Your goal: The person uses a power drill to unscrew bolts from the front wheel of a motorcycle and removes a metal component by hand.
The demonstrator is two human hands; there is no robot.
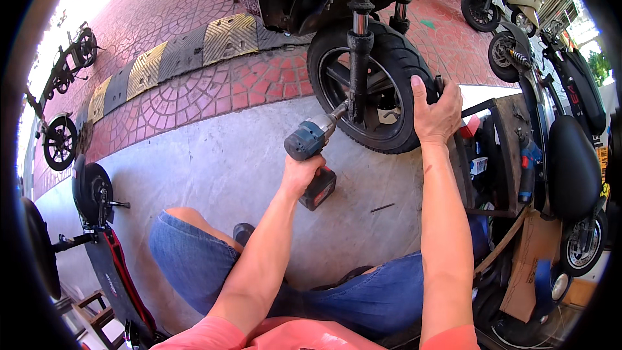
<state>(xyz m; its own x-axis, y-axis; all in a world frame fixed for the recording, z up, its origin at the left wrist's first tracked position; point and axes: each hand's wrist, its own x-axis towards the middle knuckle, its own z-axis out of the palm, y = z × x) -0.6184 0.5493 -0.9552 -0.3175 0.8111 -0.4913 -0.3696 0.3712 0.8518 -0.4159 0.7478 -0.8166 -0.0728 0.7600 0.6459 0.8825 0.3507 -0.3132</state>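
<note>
My left hand [302, 175] is closed round the grip of a cordless impact wrench [307, 139], blue-grey with a dark battery at its base. The wrench's socket end meets the lower end of the fork leg [359, 81], by the axle of a scooter's front wheel. My right hand [438, 111] grips the right side of the black tire [405, 131], thumb on the tread and fingers partly hidden. A short dark tip [439, 83] shows between thumb and fingers; its kind is unclear. The wheel's dark spokes [340, 72] show behind the fork.
A thin dark rod [382, 207] lies on the concrete floor [259, 155]. To the right stands a tool box [499, 181] with a blue power tool [528, 167] on its edge. A folded scooter [120, 279] is at left. Beyond runs a yellow-and-black speed bump [188, 52].
</note>
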